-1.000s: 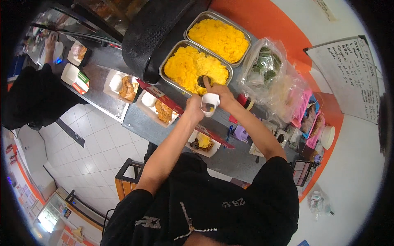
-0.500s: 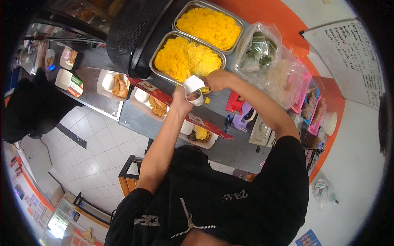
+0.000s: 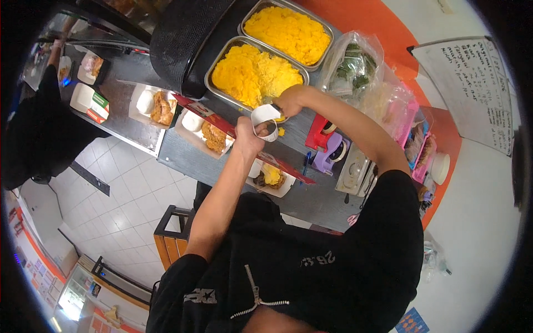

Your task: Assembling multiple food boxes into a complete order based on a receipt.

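Observation:
My left hand (image 3: 251, 135) is closed around a curled white paper strip (image 3: 265, 115) that looks like a receipt. It is above the red upright lid panels (image 3: 208, 115) of food boxes. My right hand (image 3: 290, 101) is closed at the near edge of a steel tray (image 3: 210, 83) of scrambled egg (image 3: 239, 69). A small dark part shows by its fingers, but what it holds is hidden. Below the panels, an open box has yellow egg (image 3: 272, 175) over dark food. Left of it, another box holds fried chicken (image 3: 214, 137) beside white rice (image 3: 192, 121).
A second egg tray (image 3: 286, 34) lies behind. Beside it are a plastic bag of green leaves (image 3: 352, 69), a red tape dispenser (image 3: 320, 133) and a purple one (image 3: 331, 155). More food boxes (image 3: 150, 105) stand left, near a person in black (image 3: 50, 133). A black mesh bin (image 3: 177, 50) borders the trays.
The view has shifted slightly. Both hands stay close together by the tray, and the paper strip remains in my left hand. The person at left has moved an arm.

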`<move>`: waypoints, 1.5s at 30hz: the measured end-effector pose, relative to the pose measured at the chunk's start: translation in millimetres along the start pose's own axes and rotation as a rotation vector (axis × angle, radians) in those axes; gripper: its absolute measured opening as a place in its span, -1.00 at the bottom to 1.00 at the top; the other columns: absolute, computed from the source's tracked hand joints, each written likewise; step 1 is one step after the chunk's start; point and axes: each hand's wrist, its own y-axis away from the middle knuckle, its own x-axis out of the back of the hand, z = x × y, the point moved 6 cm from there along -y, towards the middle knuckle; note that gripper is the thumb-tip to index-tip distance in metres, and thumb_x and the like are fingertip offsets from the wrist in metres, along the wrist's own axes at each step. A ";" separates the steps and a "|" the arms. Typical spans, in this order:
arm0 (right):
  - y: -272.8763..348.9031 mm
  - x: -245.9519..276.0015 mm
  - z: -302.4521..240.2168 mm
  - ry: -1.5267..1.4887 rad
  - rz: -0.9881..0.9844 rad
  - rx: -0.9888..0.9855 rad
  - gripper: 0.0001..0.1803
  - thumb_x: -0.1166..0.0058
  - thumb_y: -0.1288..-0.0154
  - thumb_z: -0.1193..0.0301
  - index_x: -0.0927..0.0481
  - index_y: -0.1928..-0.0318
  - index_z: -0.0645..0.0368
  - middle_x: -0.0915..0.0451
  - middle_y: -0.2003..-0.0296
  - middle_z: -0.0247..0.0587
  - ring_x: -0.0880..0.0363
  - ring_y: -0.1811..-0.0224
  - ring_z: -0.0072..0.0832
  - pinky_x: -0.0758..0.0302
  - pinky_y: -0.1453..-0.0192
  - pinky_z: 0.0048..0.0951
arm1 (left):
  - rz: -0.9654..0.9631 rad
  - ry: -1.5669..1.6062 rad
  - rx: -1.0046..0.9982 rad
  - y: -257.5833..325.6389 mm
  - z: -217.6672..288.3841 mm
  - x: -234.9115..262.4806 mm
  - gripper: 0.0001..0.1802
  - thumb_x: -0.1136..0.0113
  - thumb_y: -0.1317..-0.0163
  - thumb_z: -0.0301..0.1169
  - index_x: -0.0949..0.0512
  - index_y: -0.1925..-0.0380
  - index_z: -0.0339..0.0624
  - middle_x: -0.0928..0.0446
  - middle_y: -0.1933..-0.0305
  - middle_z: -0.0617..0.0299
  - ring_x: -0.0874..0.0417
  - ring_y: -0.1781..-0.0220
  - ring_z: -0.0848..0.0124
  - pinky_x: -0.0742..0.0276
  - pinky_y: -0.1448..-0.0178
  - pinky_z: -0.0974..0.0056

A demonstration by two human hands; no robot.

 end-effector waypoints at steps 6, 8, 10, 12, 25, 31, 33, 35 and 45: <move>61.3 24.9 -47.2 0.027 0.202 -0.098 -0.32 -0.13 -0.23 -0.04 -0.44 -0.14 0.24 -0.67 0.21 0.14 -0.65 0.11 0.04 -0.55 0.06 -0.01 | -0.183 -0.244 -0.010 70.5 6.5 -12.9 -0.55 0.27 -0.26 -0.48 -0.43 -0.08 -0.43 -0.44 0.42 0.19 -0.15 0.64 0.58 -0.12 0.58 0.46; 60.5 22.7 -44.1 0.013 0.221 -0.105 -0.24 -0.13 -0.23 -0.08 -0.38 -0.23 0.24 -0.66 0.18 0.13 -0.65 0.08 0.01 -0.55 0.03 -0.03 | -0.301 -0.402 -0.077 127.5 10.0 -27.6 -0.50 0.18 -0.25 -0.48 -0.39 -0.20 -0.37 -0.57 0.07 0.11 -0.27 0.62 0.57 -0.24 0.55 0.49; 60.3 17.7 -38.3 0.000 0.238 -0.119 -0.15 -0.12 -0.22 -0.12 -0.32 -0.32 0.24 -0.66 0.15 0.13 -0.65 0.04 -0.02 -0.55 0.01 -0.06 | -0.305 -0.439 -0.056 166.7 16.5 -15.5 -0.48 0.14 -0.24 -0.47 -0.37 -0.24 -0.34 -0.53 -0.08 0.11 -0.34 0.59 0.56 -0.30 0.53 0.51; 50.5 16.4 -27.0 -0.066 0.289 -0.114 -0.22 -0.07 -0.30 -0.12 -0.37 -0.25 0.29 -0.65 0.20 0.19 -0.63 0.09 0.08 -0.54 0.01 -0.02 | -0.172 -0.402 -0.040 190.5 23.9 5.0 -0.46 0.06 -0.24 -0.42 -0.35 -0.25 -0.30 -0.50 -0.16 0.10 -0.46 0.53 0.52 -0.40 0.50 0.51; 26.3 27.5 12.0 -1.202 -0.328 -0.103 -0.30 0.02 -0.44 -0.10 -0.19 -0.40 -0.03 -0.15 0.62 -0.62 0.00 0.70 -0.81 0.07 0.67 -0.68 | 0.176 0.138 0.095 238.2 61.8 269.4 -0.53 0.09 -0.03 -0.19 -0.32 0.14 -0.33 -0.22 0.47 0.24 -0.19 0.59 0.44 -0.17 0.56 0.36; 47.1 43.2 24.5 -1.520 -0.170 0.018 -0.77 0.13 -0.56 0.04 -0.31 0.05 -0.15 -0.11 0.61 -0.63 0.04 0.66 -0.81 0.14 0.66 -0.68 | 0.328 0.176 -0.063 263.8 82.0 309.3 -0.63 0.09 0.01 -0.35 -0.29 0.16 -0.24 -0.13 0.55 0.31 -0.15 0.62 0.46 -0.09 0.62 0.36; 63.5 61.8 16.7 -1.659 -0.037 0.029 -0.79 0.15 -0.57 0.07 -0.30 0.12 -0.14 -0.10 0.60 -0.62 0.05 0.65 -0.80 0.15 0.65 -0.67 | 0.317 0.205 -0.144 265.5 93.3 310.6 -0.62 0.10 -0.02 -0.38 -0.28 0.10 -0.20 -0.16 0.54 0.27 -0.19 0.58 0.44 -0.17 0.58 0.36; 86.5 71.2 7.3 -1.625 0.068 -0.062 -0.76 0.15 -0.57 0.04 -0.28 0.12 -0.12 -0.12 0.59 -0.63 0.06 0.65 -0.83 0.14 0.64 -0.68 | 0.299 -0.075 -0.311 269.9 120.6 293.3 -0.64 0.04 -0.14 -0.42 -0.27 0.03 -0.16 -0.27 0.49 0.22 -0.31 0.51 0.42 -0.28 0.48 0.37; 123.2 105.0 -181.0 -1.909 0.136 0.236 -0.69 0.22 -0.58 0.02 -0.37 0.11 -0.05 -0.14 0.58 -0.61 0.01 0.64 -0.79 0.09 0.61 -0.69 | 0.125 -0.613 -0.899 285.9 214.7 215.2 -0.79 -0.18 -0.36 -0.49 -0.51 0.02 -0.22 -0.55 0.14 0.28 -0.54 0.16 0.53 -0.47 0.07 0.40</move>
